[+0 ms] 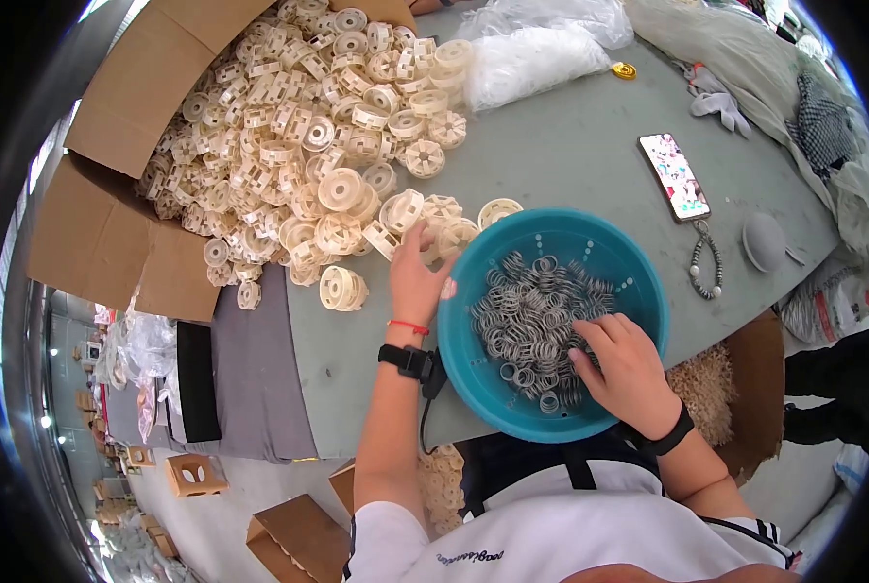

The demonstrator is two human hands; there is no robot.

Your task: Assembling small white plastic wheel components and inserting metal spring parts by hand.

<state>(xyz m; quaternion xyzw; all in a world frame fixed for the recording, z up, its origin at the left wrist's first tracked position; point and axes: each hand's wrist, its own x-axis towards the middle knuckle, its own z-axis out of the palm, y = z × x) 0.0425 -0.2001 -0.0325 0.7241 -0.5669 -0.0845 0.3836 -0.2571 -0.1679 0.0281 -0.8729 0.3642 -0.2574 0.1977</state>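
Observation:
My left hand (pixel 417 282) is at the near edge of a big heap of cream plastic wheel-shaped parts (pixel 289 136). Its thumb and fingers curve around one cream plastic wheel (pixel 434 251) beside the basin. A round teal plastic basin (pixel 551 428) stands close in front of me and holds many small metal coil springs (pixel 527 321). Inside it, my right hand (pixel 629 369) has its thumb and forefinger apart, with the tips among the springs. No spring shows clearly in its grasp. A loose pair of cream wheels (pixel 343 289) lies left of my left hand.
An open cardboard box (pixel 114 233) lies behind the heap at left. On the grey-green table are clear plastic bags (pixel 541 63), a phone (pixel 674 177) with a beaded strap, a grey-white cup-shaped piece (pixel 765 242) and a glove (pixel 718 105). Another carton (pixel 760 389) stands at lower right.

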